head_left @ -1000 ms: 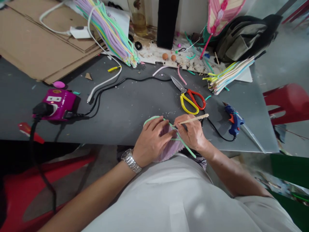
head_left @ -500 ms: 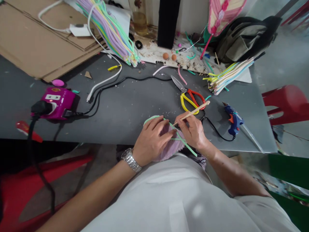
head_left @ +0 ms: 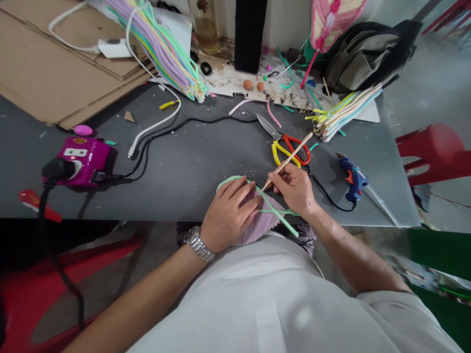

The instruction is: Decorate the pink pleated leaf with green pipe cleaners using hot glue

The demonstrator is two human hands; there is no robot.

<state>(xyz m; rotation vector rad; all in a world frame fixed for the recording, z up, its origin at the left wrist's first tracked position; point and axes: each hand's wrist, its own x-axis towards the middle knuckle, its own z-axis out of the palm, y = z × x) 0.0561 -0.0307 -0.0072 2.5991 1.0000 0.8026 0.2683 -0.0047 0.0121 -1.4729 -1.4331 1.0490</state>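
A purple ribbed piece [head_left: 263, 220], made of fuzzy pipe cleaners by its look, rests at the table's front edge. A mint-green pipe cleaner [head_left: 276, 214] runs along its upper rim, and its free end slants across the piece; a second green strand crosses it. My left hand [head_left: 230, 211] lies over the left part, fingers bent onto the piece, thumb underside hidden. Between thumb and fingers my right hand [head_left: 294, 189] pinches a thin wooden stick [head_left: 290, 158]. Its lower tip meets the green strand beside my left fingertips.
Scissors [head_left: 290, 149] with red and yellow handles lie just beyond my right hand. To the right is a blue glue gun [head_left: 353, 180]. Pipe-cleaner bundles [head_left: 165, 59] lie at the back. A purple power socket [head_left: 83, 159] with cables stands left, near cardboard [head_left: 73, 73].
The wooden stick has tilted steeper, its upper end swinging up and left. My right hand has shifted slightly, baring more of the green strand's crossing. My left hand stays put on the purple piece.
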